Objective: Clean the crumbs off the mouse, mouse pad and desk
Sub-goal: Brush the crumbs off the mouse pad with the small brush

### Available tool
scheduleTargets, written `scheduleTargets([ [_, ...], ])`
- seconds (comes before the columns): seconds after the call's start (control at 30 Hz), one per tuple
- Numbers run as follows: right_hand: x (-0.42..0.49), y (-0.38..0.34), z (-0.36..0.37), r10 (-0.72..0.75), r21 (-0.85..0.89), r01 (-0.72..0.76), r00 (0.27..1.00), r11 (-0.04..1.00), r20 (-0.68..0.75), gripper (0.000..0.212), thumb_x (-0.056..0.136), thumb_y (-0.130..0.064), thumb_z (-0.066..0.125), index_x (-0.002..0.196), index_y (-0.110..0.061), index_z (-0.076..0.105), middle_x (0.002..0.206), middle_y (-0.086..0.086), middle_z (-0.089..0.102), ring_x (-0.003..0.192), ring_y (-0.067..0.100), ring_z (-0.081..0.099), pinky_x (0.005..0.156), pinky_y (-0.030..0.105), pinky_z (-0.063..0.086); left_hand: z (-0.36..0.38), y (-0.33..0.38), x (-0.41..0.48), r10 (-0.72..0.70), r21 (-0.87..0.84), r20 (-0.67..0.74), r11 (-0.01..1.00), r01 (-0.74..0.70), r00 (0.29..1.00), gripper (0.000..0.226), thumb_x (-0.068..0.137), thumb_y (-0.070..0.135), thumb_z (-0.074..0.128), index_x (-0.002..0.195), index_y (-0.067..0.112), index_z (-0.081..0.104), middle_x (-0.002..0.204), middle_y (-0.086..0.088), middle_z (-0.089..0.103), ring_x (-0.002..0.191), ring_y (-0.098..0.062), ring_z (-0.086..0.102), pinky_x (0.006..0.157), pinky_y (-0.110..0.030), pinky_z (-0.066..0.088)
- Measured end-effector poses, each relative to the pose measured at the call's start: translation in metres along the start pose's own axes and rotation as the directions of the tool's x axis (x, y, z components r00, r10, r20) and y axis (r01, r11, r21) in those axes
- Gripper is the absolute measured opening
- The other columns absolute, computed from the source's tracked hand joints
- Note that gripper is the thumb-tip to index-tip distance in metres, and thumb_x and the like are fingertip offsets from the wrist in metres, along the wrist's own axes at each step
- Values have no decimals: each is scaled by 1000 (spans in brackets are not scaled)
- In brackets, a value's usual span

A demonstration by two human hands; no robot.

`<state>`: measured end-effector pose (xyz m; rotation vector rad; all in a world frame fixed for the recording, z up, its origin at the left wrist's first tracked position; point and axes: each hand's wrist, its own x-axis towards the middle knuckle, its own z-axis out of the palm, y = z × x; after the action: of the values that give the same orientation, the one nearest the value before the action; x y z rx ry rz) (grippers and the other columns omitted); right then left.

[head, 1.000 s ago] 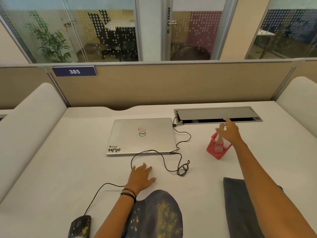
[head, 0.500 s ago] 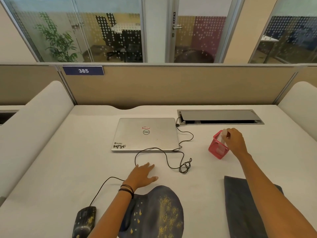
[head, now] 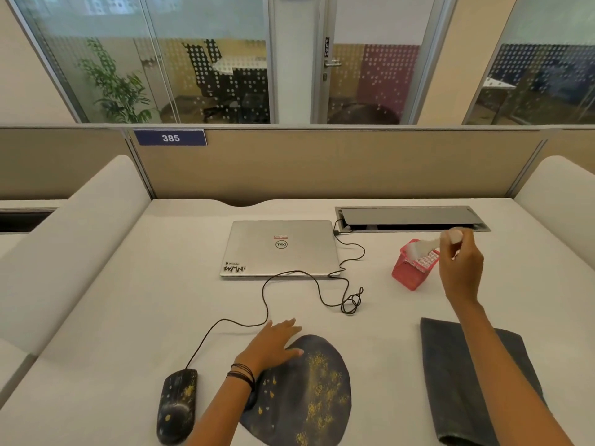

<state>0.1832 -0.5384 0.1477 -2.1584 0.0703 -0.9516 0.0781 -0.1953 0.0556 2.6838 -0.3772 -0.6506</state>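
mouse (head: 177, 405): dark, wired, near-left on the tabletop (head: 128, 317), just left of the left forearm; yellow specks on its shell; no hand on it
mouse pad (head: 302, 391): dark, rounded, near centre, just right of the mouse, not touching it; near edge runs out of view
crumbs (head: 322, 381): yellow, scattered in a band down the middle and right of the pad, a few larger flakes on its left part; any on the bare tabletop too small to tell
left hand (head: 277, 344): palm down over the pad's far-left edge, dark bands on the wrist
left fingers (head: 286, 326): straight, slightly spread, flat, gripping nothing; tips reach past the pad onto the tabletop, thumb lies on the pad
right hand (head: 462, 268): raised over the far-right tabletop, just right of the red mesh holder (head: 413, 268), back of hand to the camera
right fingers (head: 449, 244): curled in, pinching the top of a pale sheet (head: 421, 247); motion blur, exact grip not clear
pale sheet: stretches from the fingers down-left into the holder's open top; wipe or tissue, cannot tell
red mesh holder: tilted, standing right of the laptop (head: 280, 247), well apart from the pad
laptop: silver, lid closed, far centre, stickers on the lid
cable (head: 289, 275): black, runs from the mouse past the left fingertips to the laptop's near edge, loose coil to the right
dark cloth (head: 467, 381): flat, near right, partly under the right forearm
hatch (head: 409, 217): grey cable flap in the tabletop behind the holder, a lead runs from it to the laptop
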Motion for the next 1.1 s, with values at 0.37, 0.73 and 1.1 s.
scheduleTargets([
  [0.37,-107,-42,9,112,226,-262,848,938,517,20,87,-15,64,74,-18,49,60,-2,48,49,3,41,47,14,34,24,1,-13,6,186,46,982,-14,999,87,86,48,59,152,21,8,161,-4,1,148,-22,6,121,-44,-1],
  [0.73,-148,-59,35,88,4,-154,588,988,804,28,91,-33,57,72,-13,62,73,5,66,64,11,56,63,23,45,28,9,-14,-24,286,47,958,10,999,87,87,41,61,152,17,7,161,-7,0,148,-26,9,121,-46,4],
  [1.1,-140,-80,50,-20,-12,62,488,998,873,25,95,-37,49,92,-20,67,81,-10,64,74,5,57,74,26,47,28,11,-14,-37,298,30,954,26,999,85,86,39,63,151,17,11,160,-7,3,147,-27,13,121,-46,7],
])
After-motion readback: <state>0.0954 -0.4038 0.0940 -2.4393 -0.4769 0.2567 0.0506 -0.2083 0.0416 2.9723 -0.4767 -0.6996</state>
